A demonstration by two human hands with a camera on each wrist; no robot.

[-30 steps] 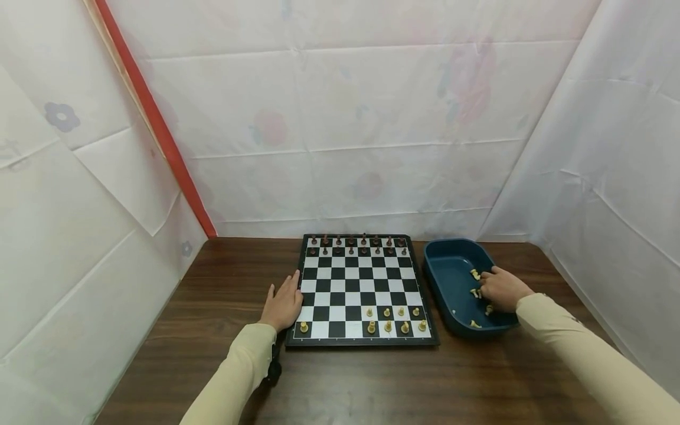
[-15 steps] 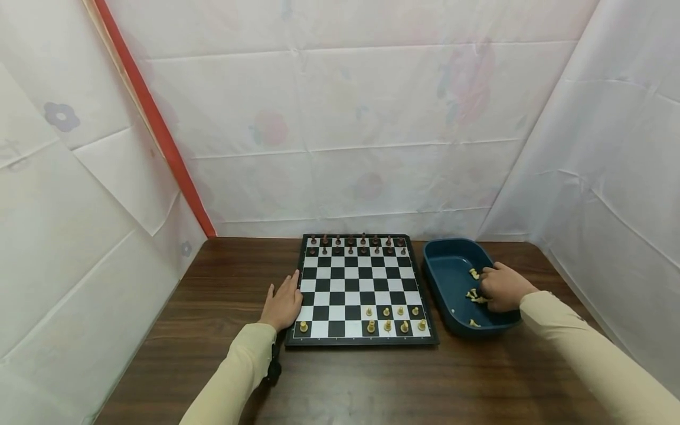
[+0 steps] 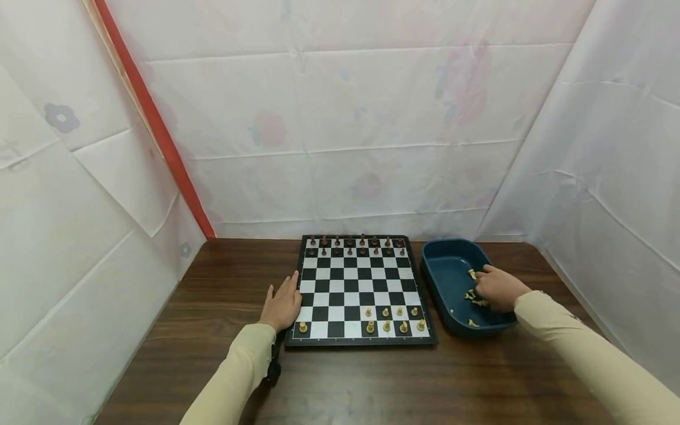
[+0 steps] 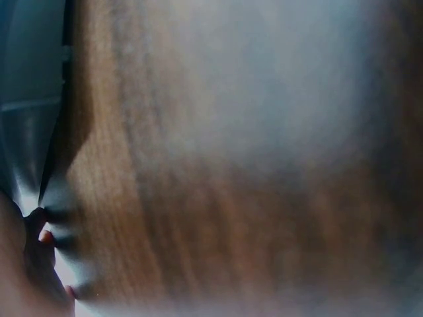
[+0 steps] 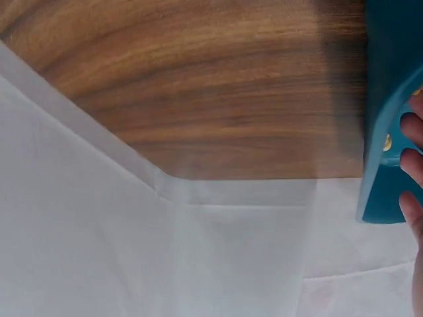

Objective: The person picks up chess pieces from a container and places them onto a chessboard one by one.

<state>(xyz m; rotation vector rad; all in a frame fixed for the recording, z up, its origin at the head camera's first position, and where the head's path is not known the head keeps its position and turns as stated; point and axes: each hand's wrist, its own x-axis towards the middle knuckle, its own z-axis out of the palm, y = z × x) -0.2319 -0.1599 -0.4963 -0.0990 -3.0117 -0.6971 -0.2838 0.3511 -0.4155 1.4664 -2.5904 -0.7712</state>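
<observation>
A black-and-white chessboard [image 3: 359, 289] lies on the table. My left hand [image 3: 281, 303] rests at its left edge, fingers extended; in the left wrist view part of that hand [image 4: 39, 271] shows beside the board's dark side [image 4: 30, 132]. My right hand [image 3: 500, 287] reaches into a blue bin [image 3: 443, 265], among loose yellow chess pieces [image 3: 473, 323]. In the right wrist view its fingers [image 5: 413, 164] bend loosely past the bin's rim [image 5: 378, 132]. Its thumb and fingertips are partly hidden, and whether they pinch a piece cannot be seen.
Yellow pieces [image 3: 370, 326] stand in the board's near rows, mostly at the right, with one yellow piece [image 3: 303, 327] in the near left corner. Dark red pieces [image 3: 349, 252] fill the two far rows. White sheeting [image 3: 345, 118] surrounds the brown table [image 3: 239, 265].
My right hand has shifted slightly inside the bin, and some yellow pieces near its fingers now lie differently. The left hand stays at the board's edge.
</observation>
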